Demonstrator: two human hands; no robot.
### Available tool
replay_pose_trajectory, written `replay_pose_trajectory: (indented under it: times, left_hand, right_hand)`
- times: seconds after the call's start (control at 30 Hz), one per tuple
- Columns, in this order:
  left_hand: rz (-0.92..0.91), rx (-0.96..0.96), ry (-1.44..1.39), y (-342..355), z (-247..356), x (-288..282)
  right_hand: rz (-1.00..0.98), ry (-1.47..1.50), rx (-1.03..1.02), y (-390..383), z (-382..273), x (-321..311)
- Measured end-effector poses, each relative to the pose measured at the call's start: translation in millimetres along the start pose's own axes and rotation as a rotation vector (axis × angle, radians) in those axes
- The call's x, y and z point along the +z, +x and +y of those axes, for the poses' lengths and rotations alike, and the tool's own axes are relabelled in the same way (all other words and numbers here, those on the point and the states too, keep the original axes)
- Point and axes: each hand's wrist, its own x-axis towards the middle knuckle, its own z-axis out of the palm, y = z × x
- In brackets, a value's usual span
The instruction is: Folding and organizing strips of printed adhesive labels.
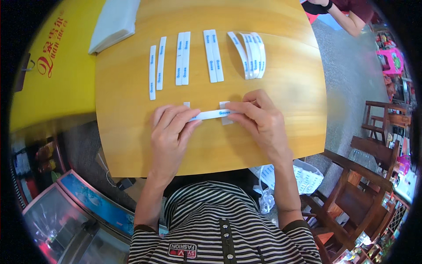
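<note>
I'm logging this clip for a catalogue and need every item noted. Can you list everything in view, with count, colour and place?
round wooden table: one, honey-yellow, centre
long white paper strips with blue print: about ten, laid in groups along the table's far side; the rightmost ones curve and overlap, so the count is unsure
white strip being handled: one, between both hands
folded white sheets: one stack, far left edge of the table
yellow panel with red print: one, left of the table
dark wooden chairs: at least two, right
white bag of strips: one, beside the person's right arm
another person's arm: top right
left hand: pinching the strip's left end
right hand: holding its right end
</note>
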Motion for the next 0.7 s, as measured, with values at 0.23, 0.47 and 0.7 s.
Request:
replay_pose_trajectory:
  times: [0.23,0.47,0.7]
  left_hand:
    - [-0.023,-0.003,0.030,0,4,-7]
    - [0.032,0.125,0.092,12,26,-6]
    - [-0.039,-0.151,-0.365,31,56,13]
  right_hand:
    - [0.222,0.105,0.360,17,6,-23]
    - [0.268,0.280,0.424,59,40,-19]
    - [0.190,0.542,0.528,39,7,-37]
